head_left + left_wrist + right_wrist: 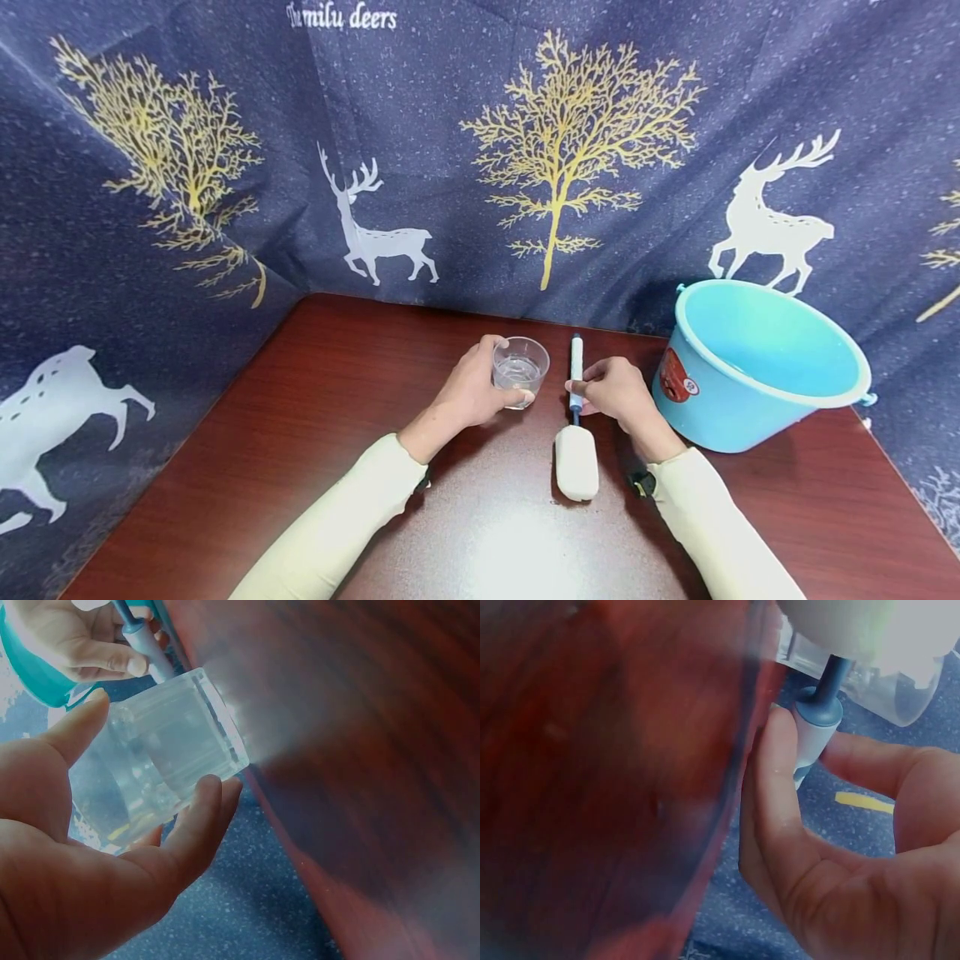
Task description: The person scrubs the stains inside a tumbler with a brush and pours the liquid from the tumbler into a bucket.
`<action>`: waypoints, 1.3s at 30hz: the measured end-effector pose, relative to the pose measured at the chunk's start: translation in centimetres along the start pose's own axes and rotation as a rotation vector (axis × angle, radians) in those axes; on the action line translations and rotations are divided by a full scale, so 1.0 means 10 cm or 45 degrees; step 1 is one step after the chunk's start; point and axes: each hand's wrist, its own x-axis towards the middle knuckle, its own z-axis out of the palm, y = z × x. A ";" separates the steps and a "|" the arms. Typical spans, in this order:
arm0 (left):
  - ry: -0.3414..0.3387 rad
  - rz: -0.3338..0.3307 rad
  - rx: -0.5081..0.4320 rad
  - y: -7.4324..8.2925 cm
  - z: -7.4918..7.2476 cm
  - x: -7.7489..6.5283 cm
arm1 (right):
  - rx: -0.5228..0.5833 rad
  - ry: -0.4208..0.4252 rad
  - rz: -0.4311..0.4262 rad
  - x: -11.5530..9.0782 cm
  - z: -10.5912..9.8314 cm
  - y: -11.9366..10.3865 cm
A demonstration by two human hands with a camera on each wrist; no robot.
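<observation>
My left hand [471, 387] grips a clear cup [521, 367] from its left side, thumb and fingers spread round the wall. Some clear liquid seems to be in the cup. It stands upright at the table's far middle; the left wrist view shows its base [225, 716] close to the tabletop. Just right of it, my right hand [617, 390] pinches the pale handle [576, 362] of a sponge cup brush between thumb and fingers. The brush's white sponge head [577, 468] points toward me, low over the table. In the right wrist view, the handle's dark collar [819, 709] shows between the fingers.
A light blue bucket [693, 421] with a red label stands to the right, close beside my right hand. The dark red wooden table [337, 400] ends against a blue cloth backdrop [450, 167] printed with deer and trees. Light glares off the near tabletop.
</observation>
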 end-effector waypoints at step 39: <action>-0.005 0.015 -0.004 0.01 -0.02 -0.02 | -0.064 -0.054 -0.042 -0.19 -0.11 -0.09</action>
